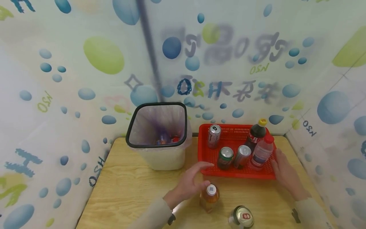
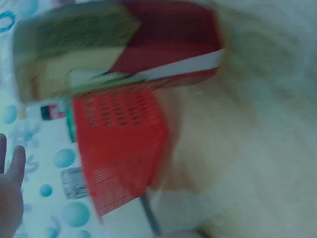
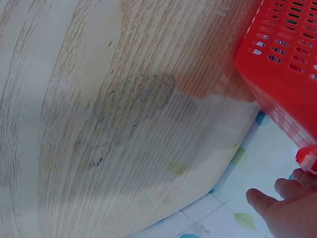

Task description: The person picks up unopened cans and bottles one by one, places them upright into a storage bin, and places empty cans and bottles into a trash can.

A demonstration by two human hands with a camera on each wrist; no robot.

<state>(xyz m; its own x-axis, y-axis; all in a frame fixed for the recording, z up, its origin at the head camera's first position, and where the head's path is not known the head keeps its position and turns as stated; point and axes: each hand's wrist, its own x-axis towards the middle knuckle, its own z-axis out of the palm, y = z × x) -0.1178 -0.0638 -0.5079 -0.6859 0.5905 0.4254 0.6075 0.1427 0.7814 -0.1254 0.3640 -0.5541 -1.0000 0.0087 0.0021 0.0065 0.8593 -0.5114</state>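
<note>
My left hand (image 1: 190, 181), fingers spread, is by the front left corner of the red basket (image 1: 238, 173), close to a small amber bottle with a white cap (image 1: 210, 200). At the basket's right side is my right hand (image 1: 287, 173), its fingers loosely extended along the rim; whether they touch it I cannot tell. In the basket stand a pale can (image 1: 213, 137), a green-and-dark can (image 1: 225, 158), a silver-topped can (image 1: 242, 157), a yellow-capped cola bottle (image 1: 255, 135) and a red-capped clear bottle (image 1: 261, 154). A green-and-red can (image 2: 119, 49) looms blurred in the left wrist view.
A lined white bin with a black rim (image 1: 156, 147) stands left of the basket, with some wrappers inside. At the wooden table's (image 1: 123, 184) near edge is the gold-topped can (image 1: 243, 217). Patterned sheeting (image 1: 114, 57) surrounds the table at back and sides.
</note>
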